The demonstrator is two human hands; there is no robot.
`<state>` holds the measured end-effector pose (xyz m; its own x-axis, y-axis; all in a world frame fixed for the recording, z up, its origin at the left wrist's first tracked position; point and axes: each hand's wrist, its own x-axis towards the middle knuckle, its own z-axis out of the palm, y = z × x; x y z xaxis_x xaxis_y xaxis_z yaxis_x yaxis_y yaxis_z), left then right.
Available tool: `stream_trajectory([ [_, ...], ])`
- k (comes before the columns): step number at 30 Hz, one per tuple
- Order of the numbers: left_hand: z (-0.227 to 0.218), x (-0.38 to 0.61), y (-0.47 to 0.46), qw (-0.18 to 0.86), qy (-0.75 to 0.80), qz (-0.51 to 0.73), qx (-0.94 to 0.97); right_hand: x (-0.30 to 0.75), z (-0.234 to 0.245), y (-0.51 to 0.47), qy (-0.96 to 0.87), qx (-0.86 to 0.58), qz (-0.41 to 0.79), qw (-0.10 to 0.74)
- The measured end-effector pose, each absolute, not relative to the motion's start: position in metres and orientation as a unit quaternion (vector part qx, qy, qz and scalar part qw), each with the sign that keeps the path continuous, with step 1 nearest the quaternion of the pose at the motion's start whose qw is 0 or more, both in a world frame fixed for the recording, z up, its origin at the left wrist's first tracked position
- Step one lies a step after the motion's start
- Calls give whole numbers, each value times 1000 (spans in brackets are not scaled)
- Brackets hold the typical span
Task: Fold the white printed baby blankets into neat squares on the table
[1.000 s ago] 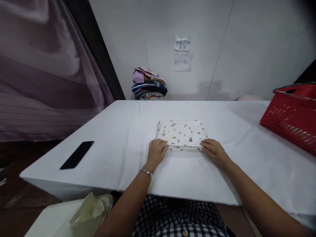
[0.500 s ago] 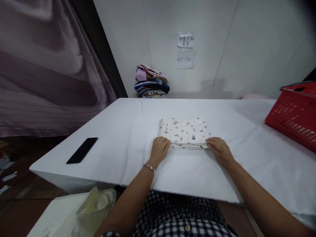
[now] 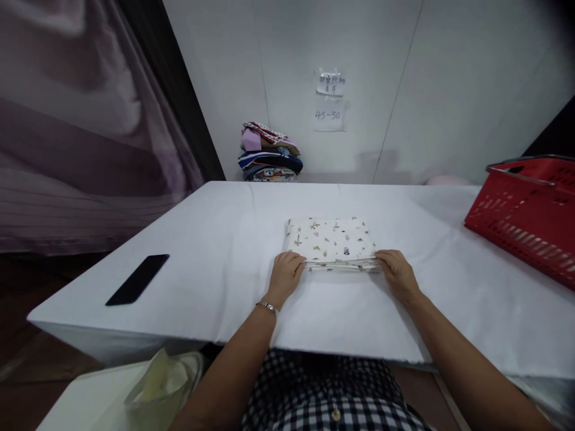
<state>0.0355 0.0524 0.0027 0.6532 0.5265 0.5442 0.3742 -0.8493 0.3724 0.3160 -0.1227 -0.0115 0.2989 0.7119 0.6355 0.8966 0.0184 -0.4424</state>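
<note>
White table [image 3: 202, 251] holds phone [image 3: 138, 280], basket [image 3: 530, 218]; left hand [image 3: 286, 275] and right hand [image 3: 398, 275] pinch folded cloth [image 3: 330, 240].

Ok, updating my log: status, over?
Left hand, right hand hold folded white printed cloth by near corners. Near edge layered. Red plastic basket off right, not blocking.

A flat black rectangular slab [image 3: 138, 280] lies well left of the left hand [image 3: 286, 274]. Beyond that hand, a stack of folded multicoloured fabrics [image 3: 270, 158] stands near a pale panelled wall [image 3: 341, 36], which bears a white paper sign marked "45-50" [image 3: 330, 116]. A red perforated plastic basket [image 3: 525, 218] sits well right of the right hand [image 3: 397, 272].
</note>
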Motion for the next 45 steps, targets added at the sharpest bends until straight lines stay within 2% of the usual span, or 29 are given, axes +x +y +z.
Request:
stream_trajectory([
  [18, 2, 35, 56, 119, 244, 337, 901, 317, -9, -130, -599, -708, -62, 368],
  [28, 4, 36, 55, 114, 242, 340, 901, 319, -15, -122, -535, -709, -63, 455],
  [35, 4, 36, 55, 119, 247, 331, 903, 320, -8, -129, -572, -726, -76, 375],
  [42, 5, 36, 55, 118, 247, 335, 902, 319, -4, -135, -562, -745, -64, 355],
  [45, 5, 36, 55, 119, 246, 339, 900, 319, -4, -134, -550, -744, -45, 376],
])
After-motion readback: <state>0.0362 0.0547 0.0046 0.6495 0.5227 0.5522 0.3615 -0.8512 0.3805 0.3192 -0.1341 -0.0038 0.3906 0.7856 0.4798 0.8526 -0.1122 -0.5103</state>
